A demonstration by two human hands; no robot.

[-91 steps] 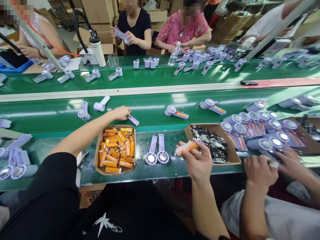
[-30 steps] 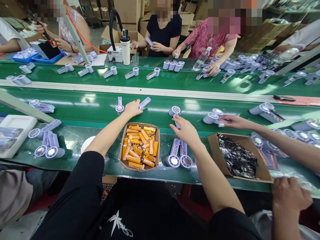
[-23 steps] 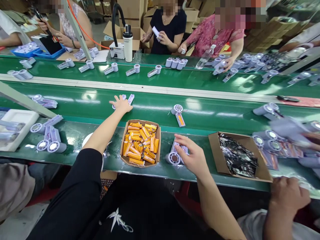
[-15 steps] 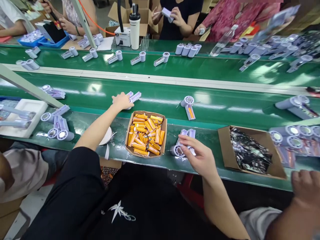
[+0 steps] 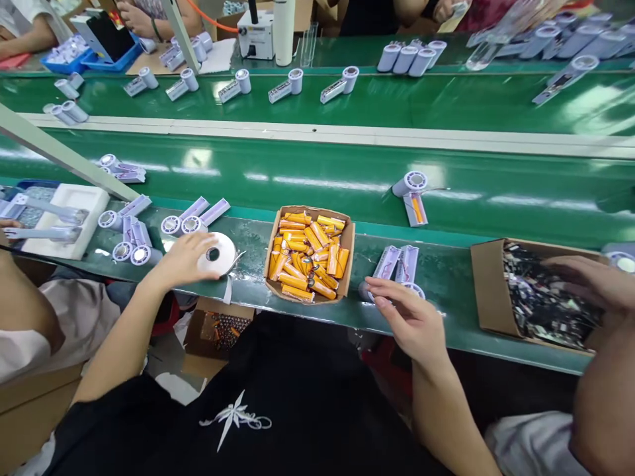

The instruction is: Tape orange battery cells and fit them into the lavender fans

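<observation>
My left hand (image 5: 181,259) has its thumb and fingers around the left side of a roll of white tape (image 5: 227,254) on the bench. Just behind that hand, two lilac housings (image 5: 214,213) with round barrels and open channel handles lie side by side. My right hand (image 5: 411,320), fingers stretched out and apart, is over the barrels of two more lilac housings (image 5: 407,263); whether it touches them I cannot tell. Between my hands sits a cardboard box (image 5: 351,254) of orange wrapped battery cells (image 5: 297,254) with wires.
On the green belt (image 5: 278,158) a lilac housing (image 5: 415,205) carries an orange cell in its handle. A co-worker's hand (image 5: 590,281) reaches into a carton (image 5: 491,291) of small dark parts at right. More housings (image 5: 129,239) and a white foam tray (image 5: 96,211) lie left.
My left hand has left two housings, which moved from the belt to the bench at left, and come to the tape roll. The co-worker's hand has entered the right carton. The view has shifted.
</observation>
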